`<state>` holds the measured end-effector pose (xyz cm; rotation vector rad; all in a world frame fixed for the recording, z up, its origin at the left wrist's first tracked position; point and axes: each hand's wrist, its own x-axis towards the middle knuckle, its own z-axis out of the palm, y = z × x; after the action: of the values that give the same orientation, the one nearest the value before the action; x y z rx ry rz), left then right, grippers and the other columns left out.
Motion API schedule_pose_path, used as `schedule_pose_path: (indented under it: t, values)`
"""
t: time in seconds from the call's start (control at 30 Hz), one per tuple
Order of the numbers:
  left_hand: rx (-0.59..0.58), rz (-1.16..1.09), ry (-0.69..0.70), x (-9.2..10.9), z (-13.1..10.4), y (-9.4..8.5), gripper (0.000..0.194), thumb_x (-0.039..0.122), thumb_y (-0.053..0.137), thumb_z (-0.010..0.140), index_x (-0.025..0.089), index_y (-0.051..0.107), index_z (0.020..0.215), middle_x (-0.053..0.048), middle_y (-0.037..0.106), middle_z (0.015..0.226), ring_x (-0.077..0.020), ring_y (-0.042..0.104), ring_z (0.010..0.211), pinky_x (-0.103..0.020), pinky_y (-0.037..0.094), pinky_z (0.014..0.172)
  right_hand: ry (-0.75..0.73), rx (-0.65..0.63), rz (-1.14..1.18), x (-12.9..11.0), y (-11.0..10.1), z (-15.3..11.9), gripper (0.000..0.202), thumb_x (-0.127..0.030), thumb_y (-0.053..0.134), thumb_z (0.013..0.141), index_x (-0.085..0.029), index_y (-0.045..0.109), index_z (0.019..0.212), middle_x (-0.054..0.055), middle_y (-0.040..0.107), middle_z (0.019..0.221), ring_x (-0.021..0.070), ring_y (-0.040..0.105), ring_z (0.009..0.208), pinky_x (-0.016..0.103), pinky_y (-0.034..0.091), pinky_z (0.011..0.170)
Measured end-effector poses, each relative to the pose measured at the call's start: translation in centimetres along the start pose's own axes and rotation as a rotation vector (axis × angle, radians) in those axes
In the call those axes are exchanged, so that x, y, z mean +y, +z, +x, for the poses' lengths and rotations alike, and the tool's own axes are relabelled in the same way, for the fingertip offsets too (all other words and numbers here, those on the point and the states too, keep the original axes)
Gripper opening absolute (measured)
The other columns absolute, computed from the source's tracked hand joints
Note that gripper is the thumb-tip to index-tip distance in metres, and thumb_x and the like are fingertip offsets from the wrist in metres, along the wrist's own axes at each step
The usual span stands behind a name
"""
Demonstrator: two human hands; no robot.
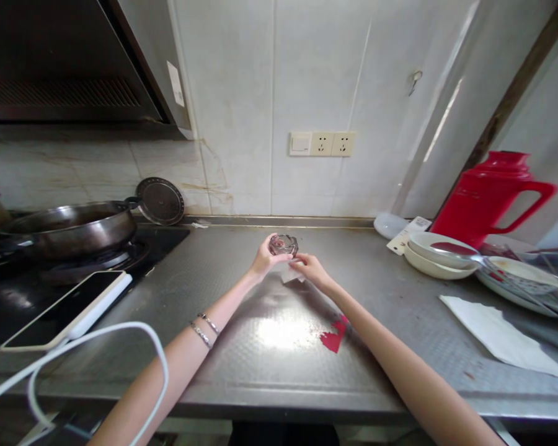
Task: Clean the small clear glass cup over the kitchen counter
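Note:
A small dark, clear-looking faceted dish (283, 244) is held above the steel counter (242, 359) by my left hand (265, 259), whose fingers wrap its left side. Just right of the dish, my right hand (310, 269) pinches a thin white piece of tissue or paper (292, 274) that hangs below the dish. What lies inside the dish is too small to tell. A torn red paper piece (333, 336) lies on the counter beside my right forearm.
Left: a pan (79, 229) on the black stove, a phone on a white power bank (69, 310) and a looping white cable (155, 347). Right: a red thermos (481, 201), stacked bowls (439, 266), plates and a white napkin (502, 334). A round dark lid (160, 201) leans against the wall.

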<state>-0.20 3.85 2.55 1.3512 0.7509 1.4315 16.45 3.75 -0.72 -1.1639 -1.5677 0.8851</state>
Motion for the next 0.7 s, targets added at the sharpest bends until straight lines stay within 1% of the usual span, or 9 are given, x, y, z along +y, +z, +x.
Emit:
schedule_pose_path:
  t: [0.07,0.13,0.2,0.27,0.37,0.43,0.53,0.6,0.7]
  values:
    - [-0.011,-0.014,-0.001,0.1,0.0,0.0,0.080,0.014,0.086,0.046,0.013,0.051,0.118,-0.005,0.062,0.094,-0.0191,0.059,0.092,-0.036,0.044,0.091,0.000,-0.028,0.020,-0.2,0.7,-0.1,0.029,-0.034,0.066,0.065,-0.015,0.071,0.087,0.005,0.071,0.077,0.0199,0.064,0.070,0.031,0.050,0.067]
    - [-0.026,-0.024,-0.007,0.1,-0.1,0.0,0.080,0.013,0.086,0.046,0.013,0.051,0.117,-0.005,0.062,0.095,-0.0190,0.059,0.092,-0.036,0.044,0.091,0.003,-0.025,0.044,-0.5,0.5,0.0,0.031,-0.037,0.066,0.067,-0.016,0.071,0.089,0.007,0.072,0.087,0.0223,0.065,0.079,0.034,0.051,0.072]
    - [-0.042,-0.026,-0.017,0.1,-0.1,0.0,0.080,0.012,0.086,0.045,0.013,0.051,0.117,-0.006,0.062,0.097,-0.0194,0.059,0.094,-0.036,0.044,0.091,0.010,-0.012,0.076,-0.9,-0.6,0.1,0.037,-0.041,0.063,0.070,-0.018,0.070,0.098,0.009,0.070,0.102,0.0251,0.065,0.092,0.037,0.052,0.076]
    - [-0.062,-0.026,-0.032,0.1,-0.1,-0.1,0.079,0.011,0.087,0.044,0.013,0.052,0.116,-0.007,0.062,0.098,-0.0199,0.059,0.095,-0.038,0.043,0.093,0.014,-0.010,0.125,-1.4,-2.2,0.3,0.040,-0.040,0.061,0.072,-0.020,0.068,0.106,0.009,0.067,0.114,0.0261,0.063,0.103,0.038,0.052,0.082]
    - [-0.108,-0.039,-0.055,-0.1,0.0,-0.2,0.079,0.011,0.087,0.044,0.013,0.053,0.115,-0.008,0.063,0.102,-0.0209,0.060,0.098,-0.041,0.041,0.097,0.008,-0.123,0.293,-2.2,-4.3,0.2,0.046,-0.033,0.065,0.069,-0.022,0.065,0.114,0.008,0.061,0.127,0.0276,0.054,0.118,0.039,0.047,0.094]
    - [-0.141,-0.047,-0.064,-0.3,0.1,-0.3,0.078,0.011,0.087,0.044,0.013,0.054,0.114,-0.009,0.063,0.104,-0.0218,0.060,0.100,-0.042,0.040,0.099,-0.011,-0.212,0.246,-2.7,-5.0,0.1,0.054,-0.034,0.069,0.069,-0.024,0.061,0.122,0.008,0.056,0.133,0.0282,0.049,0.125,0.042,0.042,0.100]
    - [-0.183,-0.056,-0.066,-0.4,0.1,-0.2,0.077,0.011,0.087,0.044,0.013,0.054,0.113,-0.010,0.063,0.106,-0.0223,0.059,0.103,-0.043,0.039,0.101,-0.062,-0.255,0.097,-3.2,-5.1,-0.2,0.065,-0.039,0.076,0.066,-0.023,0.057,0.126,0.008,0.051,0.138,0.0286,0.043,0.130,0.044,0.034,0.108]
    - [-0.214,-0.060,-0.069,-0.5,0.0,-0.1,0.077,0.012,0.088,0.043,0.014,0.053,0.113,-0.010,0.063,0.106,-0.0225,0.059,0.104,-0.042,0.038,0.102,-0.088,-0.269,0.051,-3.4,-4.9,-0.4,0.071,-0.042,0.078,0.063,-0.021,0.056,0.127,0.010,0.049,0.139,0.0290,0.044,0.129,0.044,0.035,0.108]
    - [-0.261,-0.064,-0.084,-0.4,-0.1,0.1,0.079,0.013,0.089,0.042,0.014,0.053,0.113,-0.011,0.064,0.107,-0.0236,0.058,0.107,-0.042,0.038,0.102,-0.087,-0.316,0.040,-3.7,-4.5,-0.6,0.077,-0.044,0.080,0.060,-0.020,0.054,0.129,0.011,0.048,0.139,0.0293,0.049,0.124,0.042,0.043,0.101]
